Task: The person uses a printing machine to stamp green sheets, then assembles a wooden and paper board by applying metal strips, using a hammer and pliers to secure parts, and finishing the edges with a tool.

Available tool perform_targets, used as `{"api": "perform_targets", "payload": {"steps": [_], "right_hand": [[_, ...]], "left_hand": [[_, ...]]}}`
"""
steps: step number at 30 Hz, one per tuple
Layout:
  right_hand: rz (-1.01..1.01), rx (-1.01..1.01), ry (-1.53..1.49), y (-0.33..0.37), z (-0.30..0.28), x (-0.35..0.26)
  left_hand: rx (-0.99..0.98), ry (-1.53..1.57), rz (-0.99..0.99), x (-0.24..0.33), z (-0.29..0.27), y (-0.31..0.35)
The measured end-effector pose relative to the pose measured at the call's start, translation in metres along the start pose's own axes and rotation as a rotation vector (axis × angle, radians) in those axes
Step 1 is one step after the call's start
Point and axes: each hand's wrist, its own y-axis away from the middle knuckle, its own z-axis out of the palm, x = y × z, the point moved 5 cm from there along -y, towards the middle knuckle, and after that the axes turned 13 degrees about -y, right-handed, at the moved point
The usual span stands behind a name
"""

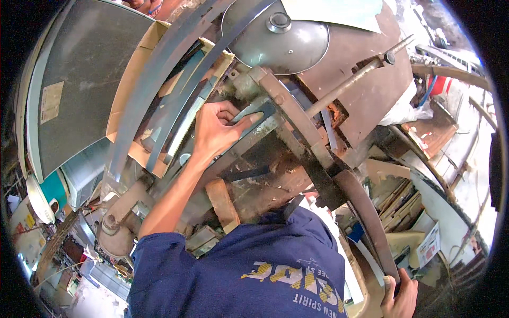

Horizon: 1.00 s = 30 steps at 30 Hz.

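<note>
My left hand (220, 130) is closed on a small dark flat metal piece (266, 112), its thumb pressed on top and the fingers curled. The piece lies along the flat metal edge (259, 130) of a worn machine bed, close beside a heavy brown metal arm. That arm runs toward me as a long curved lever (366, 214). At the lower right, my right hand (400, 297) is wrapped around the lever's near end. How far the piece reaches under my left hand is hidden.
Long grey metal strips (139, 95) and an open cardboard box (123, 108) stand left of the machine. A round metal disc (275, 45) lies beyond. A rod with a knob (388, 58) crosses a brown plate (366, 90). A wooden block (222, 205) sits near me; scraps (397, 204) lie at right.
</note>
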Motion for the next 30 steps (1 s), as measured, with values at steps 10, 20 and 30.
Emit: {"api": "perform_targets", "payload": {"steps": [10, 20, 30], "right_hand": [[-0.044, 0.012, -0.008, -0.005, 0.005, 0.008], [-0.026, -0.003, 0.009, -0.008, 0.007, 0.012], [-0.020, -0.007, 0.000, -0.016, 0.011, 0.023]], "left_hand": [[-0.002, -0.019, -0.006, -0.002, 0.000, 0.000], [0.020, -0.035, -0.010, 0.002, -0.001, 0.002], [0.009, -0.006, -0.020, 0.004, 0.003, 0.002]]}}
